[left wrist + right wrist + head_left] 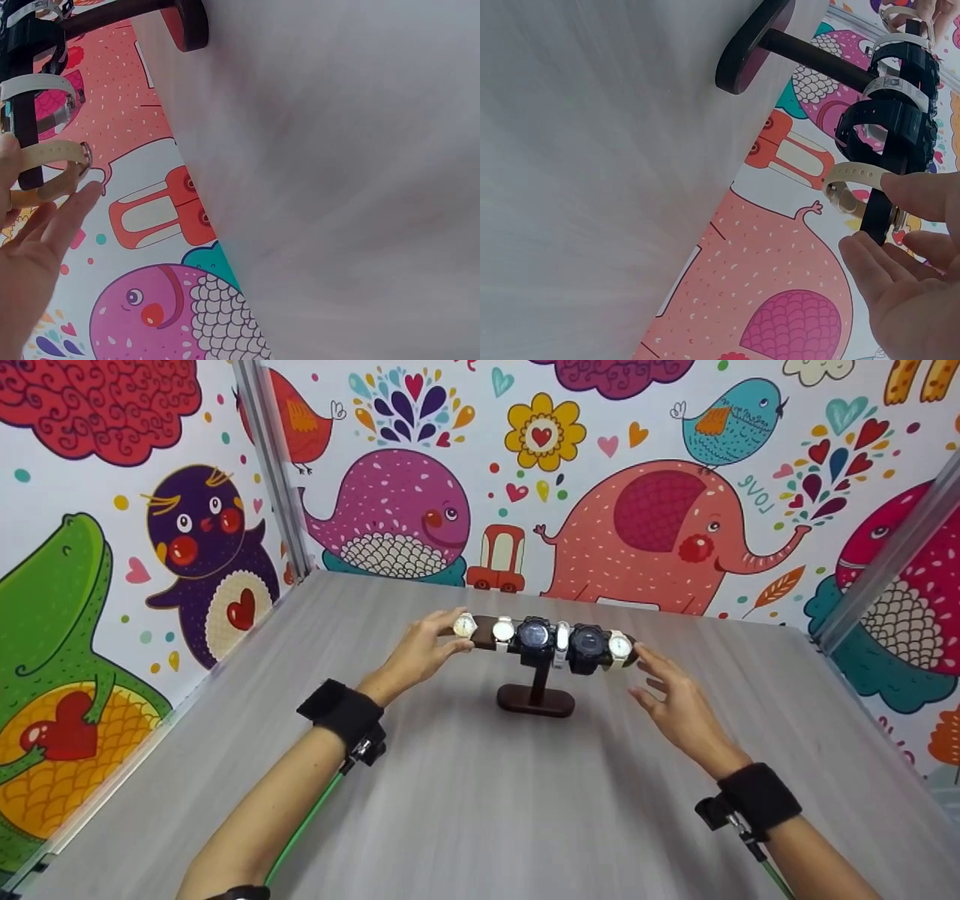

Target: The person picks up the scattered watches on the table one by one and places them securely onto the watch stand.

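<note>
A dark brown watch stand [537,701] with a T-shaped bar stands on the table, several watches strapped along it. At the bar's left end, my left hand [420,654] pinches a cream-strapped watch [56,154], whose loop surrounds the bar tip. My right hand [679,709] is at the opposite end with fingers extended beside another cream-strapped watch [851,176]; one digit appears to touch its strap. Between them sit a white watch [503,630], a black watch [535,635], a slim white-and-silver watch [562,641] and a second black watch [587,645].
The grey wood-grain table [450,810] extends around the stand. Cartoon-printed panels [420,495] enclose the back and sides, with metal posts [274,472] at the corners. Black wrist straps [759,801] carry cameras, and a green cable [307,825] runs along the left forearm.
</note>
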A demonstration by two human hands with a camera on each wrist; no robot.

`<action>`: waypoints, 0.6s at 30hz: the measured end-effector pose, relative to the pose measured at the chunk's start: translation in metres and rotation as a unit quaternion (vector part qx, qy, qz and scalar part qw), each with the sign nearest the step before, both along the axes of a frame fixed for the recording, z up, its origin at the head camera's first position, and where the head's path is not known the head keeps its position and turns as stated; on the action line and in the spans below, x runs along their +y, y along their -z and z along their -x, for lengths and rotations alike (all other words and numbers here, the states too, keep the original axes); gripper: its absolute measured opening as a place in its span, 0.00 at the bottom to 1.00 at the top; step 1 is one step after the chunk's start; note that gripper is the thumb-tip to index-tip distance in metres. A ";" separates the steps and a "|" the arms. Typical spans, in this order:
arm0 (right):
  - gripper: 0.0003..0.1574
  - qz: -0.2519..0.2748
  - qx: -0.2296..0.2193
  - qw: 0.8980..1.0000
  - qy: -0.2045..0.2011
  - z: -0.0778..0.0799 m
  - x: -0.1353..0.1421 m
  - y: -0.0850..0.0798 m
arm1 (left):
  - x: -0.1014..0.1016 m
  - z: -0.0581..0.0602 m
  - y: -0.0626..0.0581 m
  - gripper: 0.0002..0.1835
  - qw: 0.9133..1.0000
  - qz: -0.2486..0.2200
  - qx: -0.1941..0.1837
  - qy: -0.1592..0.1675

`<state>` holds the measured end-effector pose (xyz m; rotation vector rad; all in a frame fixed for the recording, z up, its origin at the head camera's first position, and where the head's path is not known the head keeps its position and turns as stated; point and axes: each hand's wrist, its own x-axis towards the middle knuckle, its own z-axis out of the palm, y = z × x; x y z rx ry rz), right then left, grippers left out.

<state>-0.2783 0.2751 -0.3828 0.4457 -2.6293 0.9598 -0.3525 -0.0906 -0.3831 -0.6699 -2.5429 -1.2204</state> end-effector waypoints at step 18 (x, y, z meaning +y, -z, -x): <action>0.45 -0.017 0.006 1.000 -0.011 0.000 0.004 -0.001 | 0.009 0.004 -0.001 0.33 0.989 -0.066 -0.114 0.063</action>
